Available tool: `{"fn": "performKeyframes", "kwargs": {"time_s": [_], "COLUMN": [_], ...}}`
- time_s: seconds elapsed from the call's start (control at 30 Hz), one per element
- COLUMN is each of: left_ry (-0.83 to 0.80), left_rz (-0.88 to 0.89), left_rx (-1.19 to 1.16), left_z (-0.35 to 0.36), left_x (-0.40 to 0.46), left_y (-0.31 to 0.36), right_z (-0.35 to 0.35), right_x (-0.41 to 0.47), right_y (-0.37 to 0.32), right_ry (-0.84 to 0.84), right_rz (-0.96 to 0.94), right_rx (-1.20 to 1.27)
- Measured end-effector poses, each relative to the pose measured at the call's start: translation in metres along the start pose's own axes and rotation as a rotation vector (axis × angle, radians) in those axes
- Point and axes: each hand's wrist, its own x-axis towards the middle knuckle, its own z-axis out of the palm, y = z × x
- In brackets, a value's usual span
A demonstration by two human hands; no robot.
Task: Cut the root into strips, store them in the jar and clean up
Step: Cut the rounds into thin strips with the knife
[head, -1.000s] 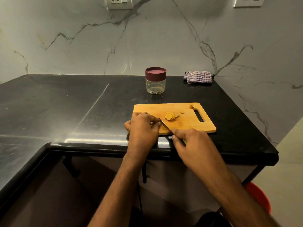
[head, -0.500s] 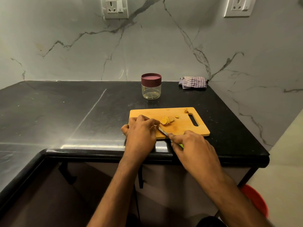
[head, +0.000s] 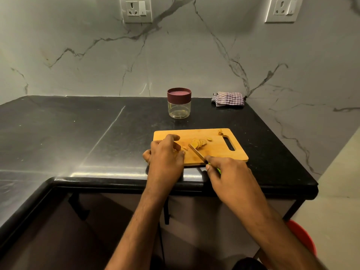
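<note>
So, right hand (head: 229, 176): I've got it wrapped around the knife (head: 198, 153), index finger laid along the top, green handle poking out under my fingers, lower middle of the frame.
Knife: blade angles up and left over the cutting board (head: 214, 151), tip right next to the sliced root pieces (head: 198, 143).
Left hand (head: 165, 156): fingers curled down on the left end of the board. Can't honestly tell if I'm pinching the last stub of root or just resting there; a small yellow bit (head: 185, 148) sits just off my fingertips.
Root slices: little fan of yellow rounds around the middle of the board, one stray piece a bit to the right of them, another scrap (head: 220, 132) up by the board's top right corner near the handle slot.
Board: sits near the front edge of the black counter (head: 78, 133), center frame.
Jar (head: 179, 103): clear, maroon lid on, standing behind the board, well apart from it, looks like nothing inside.
Checked cloth (head: 228, 98): bunched at the back right against the marble wall.
Sockets: two on the wall, top of frame.
</note>
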Motion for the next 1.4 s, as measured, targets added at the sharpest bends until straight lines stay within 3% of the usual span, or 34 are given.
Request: {"fn": "performKeyframes", "kwargs": {"time_s": [0.67,1.0,1.4], "left_ry": [0.086,0.071,0.129], "left_rz": [-0.059,0.037,-0.083], "left_rx": [-0.188,-0.192,-0.086], "left_z": [0.003,-0.003,0.002], "left_x": [0.001,-0.002,-0.003], "left_y": [-0.010,-0.005,-0.006], "right_z": [0.007,0.001,-0.002], "right_x": [0.043,0.025,0.008], "right_y": [-0.015,0.001,-0.001], "right_ry": [-0.153,-0.077,-0.075], "right_rz": [-0.041,0.023,0.034], "right_rx": [-0.066,-0.010,-0.046]}}
